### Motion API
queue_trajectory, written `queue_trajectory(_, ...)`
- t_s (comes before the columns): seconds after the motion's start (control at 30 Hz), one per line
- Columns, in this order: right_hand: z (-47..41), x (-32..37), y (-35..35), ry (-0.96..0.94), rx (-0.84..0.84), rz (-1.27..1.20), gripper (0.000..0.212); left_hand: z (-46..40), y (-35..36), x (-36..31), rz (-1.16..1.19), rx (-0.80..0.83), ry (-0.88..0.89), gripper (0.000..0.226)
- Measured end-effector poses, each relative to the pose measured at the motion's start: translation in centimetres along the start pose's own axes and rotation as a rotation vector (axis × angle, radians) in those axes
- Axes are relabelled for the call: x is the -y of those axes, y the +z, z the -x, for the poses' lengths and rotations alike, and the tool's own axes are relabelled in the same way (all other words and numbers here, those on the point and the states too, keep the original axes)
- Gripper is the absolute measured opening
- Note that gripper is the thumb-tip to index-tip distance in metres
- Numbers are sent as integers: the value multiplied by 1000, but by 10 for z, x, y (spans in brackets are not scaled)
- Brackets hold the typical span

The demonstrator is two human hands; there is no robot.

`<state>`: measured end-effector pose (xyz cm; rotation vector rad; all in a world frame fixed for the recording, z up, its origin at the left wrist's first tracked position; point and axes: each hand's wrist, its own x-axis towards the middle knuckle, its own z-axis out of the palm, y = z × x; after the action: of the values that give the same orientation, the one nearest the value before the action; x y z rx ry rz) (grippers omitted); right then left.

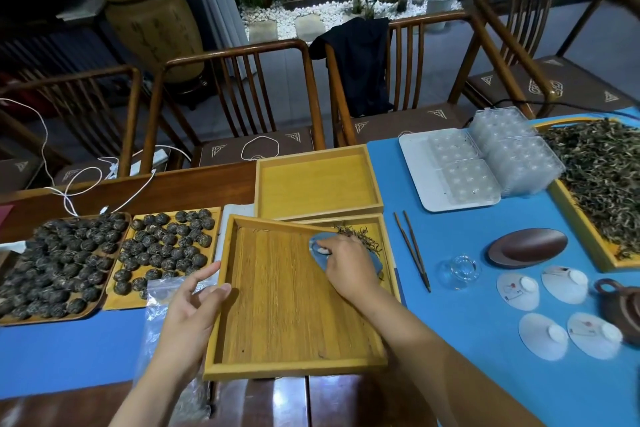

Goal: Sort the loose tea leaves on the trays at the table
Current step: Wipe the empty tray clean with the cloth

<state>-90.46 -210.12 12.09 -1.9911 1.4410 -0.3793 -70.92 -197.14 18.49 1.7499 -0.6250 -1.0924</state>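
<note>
Small clump of loose tea leaves (360,238) at frame centre, in the far right corner of the tilted bamboo tray (277,305), long axis slanting down-right. Just up-right of the right hand (349,265), touching its pale blue scraper (320,246), pinched in curled fingers; far nearer than the left hand (192,305), fingers relaxed, resting against the tray's left rim. Empty tray (317,184) behind. Big heap of leaves on the right-edge tray (604,180). Rolled tea balls filling two left trays (162,253). Clear moulds (498,156) on a white tray.
</note>
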Motion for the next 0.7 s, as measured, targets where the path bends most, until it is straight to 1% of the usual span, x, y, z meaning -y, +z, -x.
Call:
queue_trajectory(0.07, 5, 7, 0, -46, -54, -61, 43, -2, 1, 0, -17, 3, 9, 25)
queue_trajectory(0.13, 9, 24, 2, -148, -82, -127, 44, -3, 3, 1, -37, 12, 21, 25)
queue_trajectory(0.2, 10, 49, 6, -240, -64, -189, 44, -3, 9, 1, -49, 17, 24, 27)
queue_trajectory(0.27, 7, 69, 11, -277, -41, -217, 44, -2, 13, 2, -66, 20, 46, 28)
queue_trajectory(0.37, -1, 82, 16, -244, -33, -189, 43, 1, 15, 2, -87, 41, 74, 27)
queue_trajectory(0.5, -8, 80, 20, -170, -38, -116, 43, 4, 16, 1, -79, 75, 66, 28)
queue_trajectory(0.7, -11, 66, 22, -203, -33, -25, 44, 2, 20, 8, -47, 33, 39, 27)
